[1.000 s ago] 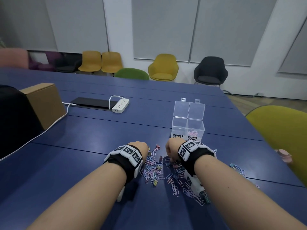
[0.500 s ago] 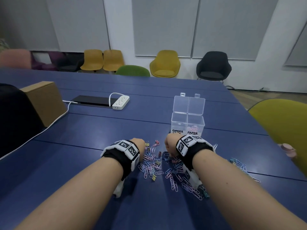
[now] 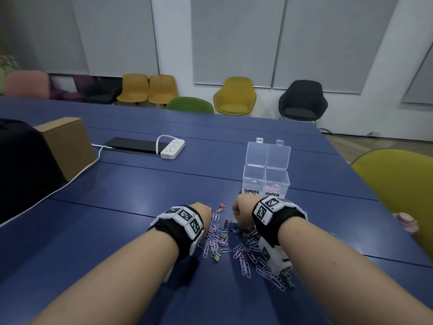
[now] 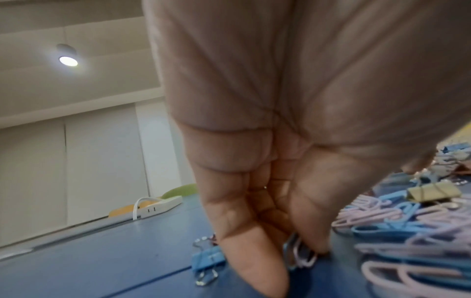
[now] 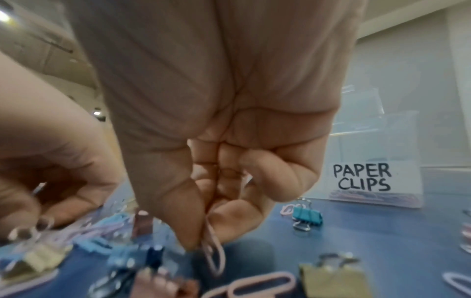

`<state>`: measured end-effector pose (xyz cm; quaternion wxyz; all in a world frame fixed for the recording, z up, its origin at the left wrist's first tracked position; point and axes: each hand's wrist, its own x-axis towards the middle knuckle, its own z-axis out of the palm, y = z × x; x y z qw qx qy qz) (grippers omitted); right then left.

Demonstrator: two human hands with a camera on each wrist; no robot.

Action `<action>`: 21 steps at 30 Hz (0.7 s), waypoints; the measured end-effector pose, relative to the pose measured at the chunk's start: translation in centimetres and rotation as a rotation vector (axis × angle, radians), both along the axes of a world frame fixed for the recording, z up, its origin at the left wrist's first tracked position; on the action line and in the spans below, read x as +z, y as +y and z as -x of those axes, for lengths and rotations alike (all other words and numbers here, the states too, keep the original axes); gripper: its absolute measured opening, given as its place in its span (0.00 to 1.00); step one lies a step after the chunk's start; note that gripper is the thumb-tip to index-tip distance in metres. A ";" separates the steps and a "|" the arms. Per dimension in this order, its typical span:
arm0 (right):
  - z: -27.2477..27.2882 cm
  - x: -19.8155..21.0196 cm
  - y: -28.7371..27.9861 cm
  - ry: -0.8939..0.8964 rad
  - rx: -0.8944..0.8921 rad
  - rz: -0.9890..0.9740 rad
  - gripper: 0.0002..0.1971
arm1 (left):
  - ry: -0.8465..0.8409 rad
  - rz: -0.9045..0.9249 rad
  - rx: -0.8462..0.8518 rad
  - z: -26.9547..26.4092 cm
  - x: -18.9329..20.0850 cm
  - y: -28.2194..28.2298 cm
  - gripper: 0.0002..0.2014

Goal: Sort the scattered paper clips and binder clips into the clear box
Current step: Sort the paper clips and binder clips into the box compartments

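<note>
Pastel paper clips and small binder clips lie in a pile (image 3: 225,240) on the blue table (image 3: 140,184). The clear box (image 3: 266,181) stands just behind it, lids up, labelled BINDER CLIPS on the left and PAPER CLIPS on the right. Some pink clips lie in the right compartment. My left hand (image 3: 203,212) reaches down at the pile's left edge and pinches a blue and a pink paper clip (image 4: 302,256) against the table, next to a blue binder clip (image 4: 207,260). My right hand (image 3: 241,214) pinches a pink paper clip (image 5: 214,254) between thumb and forefinger, just above the pile.
A white power strip (image 3: 173,150) and a black panel lie at the back left, with a cardboard box (image 3: 68,144) at the left edge. A yellow chair (image 3: 398,184) stands at the right. A teal binder clip (image 5: 307,216) lies before the box.
Both hands stay low over the pile and have hardly moved. The head view has shifted slightly.
</note>
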<state>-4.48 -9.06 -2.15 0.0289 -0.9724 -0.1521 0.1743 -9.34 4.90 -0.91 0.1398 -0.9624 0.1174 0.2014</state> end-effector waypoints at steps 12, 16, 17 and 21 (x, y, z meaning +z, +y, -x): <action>5.6 2.7 -8.7 0.496 -0.624 -1.628 0.09 | 0.003 1.419 0.601 0.6 -0.3 3.8 0.09; 7.2 2.2 -9.5 0.608 -0.758 -1.933 0.11 | 0.395 2.256 1.028 1.7 -0.3 4.3 0.09; 7.4 1.9 -9.4 0.634 -0.753 -1.992 0.19 | 0.442 2.351 1.082 1.8 -0.3 4.3 0.08; 7.9 1.6 -8.6 0.696 -0.795 -1.990 0.16 | 0.549 2.467 1.117 2.5 0.0 3.9 0.04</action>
